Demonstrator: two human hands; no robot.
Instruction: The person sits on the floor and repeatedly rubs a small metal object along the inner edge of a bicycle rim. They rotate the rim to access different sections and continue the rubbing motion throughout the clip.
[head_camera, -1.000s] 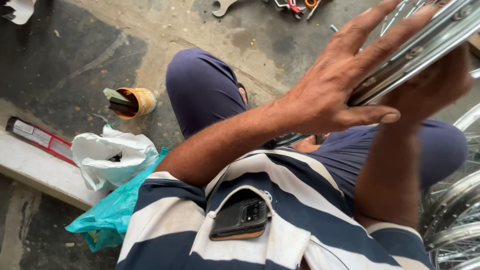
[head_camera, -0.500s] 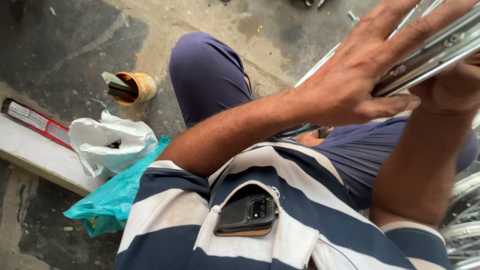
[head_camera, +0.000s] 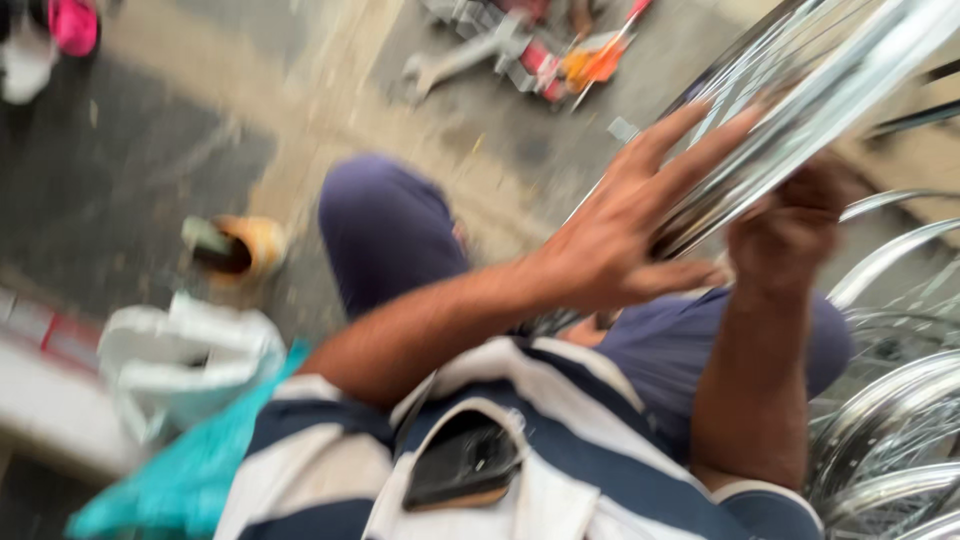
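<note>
- The chrome wheel rim (head_camera: 800, 120) is the largest thing in hand; it is raised at the upper right, tilted, its edge running from the hands up towards the corner, with thin spokes showing behind it; whatever is being done to it looks unfinished, since both hands are on it and it rests on nothing else that can be seen.
- More rims (head_camera: 900, 420) are stacked at the lower right, apart from the raised one; whether they are finished or waiting cannot be told.
- The left hand (head_camera: 630, 235) lies against the near face of the rim, forearm reaching across the striped shirt (head_camera: 560, 470); its fingers are spread and pressed flat on the metal, thumb stretched along beneath, steadying rather than clenching.
- The right hand (head_camera: 790, 225) comes up from below, forearm nearly upright; it is closed around the rim's lower edge, though blur hides the fingertips.
- Tools (head_camera: 540, 50) lie on the floor beyond the knee, untouched.
</note>
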